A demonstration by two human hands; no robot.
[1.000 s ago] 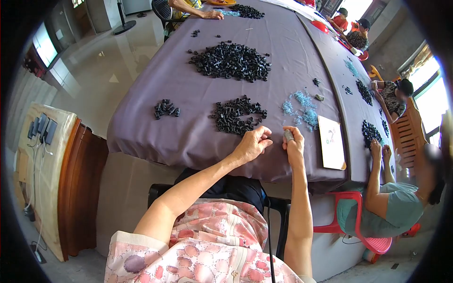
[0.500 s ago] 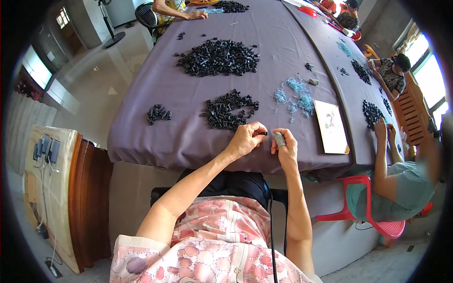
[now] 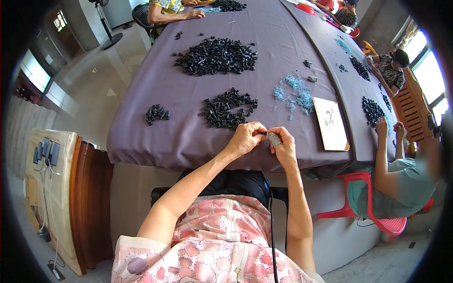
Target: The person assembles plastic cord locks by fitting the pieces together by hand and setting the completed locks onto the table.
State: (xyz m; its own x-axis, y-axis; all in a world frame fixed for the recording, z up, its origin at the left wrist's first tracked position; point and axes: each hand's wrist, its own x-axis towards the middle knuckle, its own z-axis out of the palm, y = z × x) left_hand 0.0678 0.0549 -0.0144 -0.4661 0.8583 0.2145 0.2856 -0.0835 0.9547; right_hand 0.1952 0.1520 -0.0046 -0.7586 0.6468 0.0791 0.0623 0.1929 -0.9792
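Note:
My left hand (image 3: 246, 139) pinches a small black piece, mostly covered by its fingertips, just in front of a ring-like pile of black pieces (image 3: 222, 115). Touching or nearly touching it at the fingertips is my right hand (image 3: 285, 147), fingers closed, with a grey wrap (image 3: 274, 139) on one finger; what it holds is too small to make out. Small clear-blue pieces (image 3: 302, 98) lie scattered beyond my right hand. A larger black pile (image 3: 214, 56) sits farther back, and a small black cluster (image 3: 157, 114) lies to the left.
A flat board with a printed picture (image 3: 331, 125) lies on the purple cloth (image 3: 155, 85) at the right. A person in green (image 3: 406, 184) sits on a red chair (image 3: 347, 212) to the right, hands at another black pile. Other people sit around the far side.
The view has shifted. My hands were apart a second ago and have come together at the fingertips. The black piece showed in my left fingers half a second ago.

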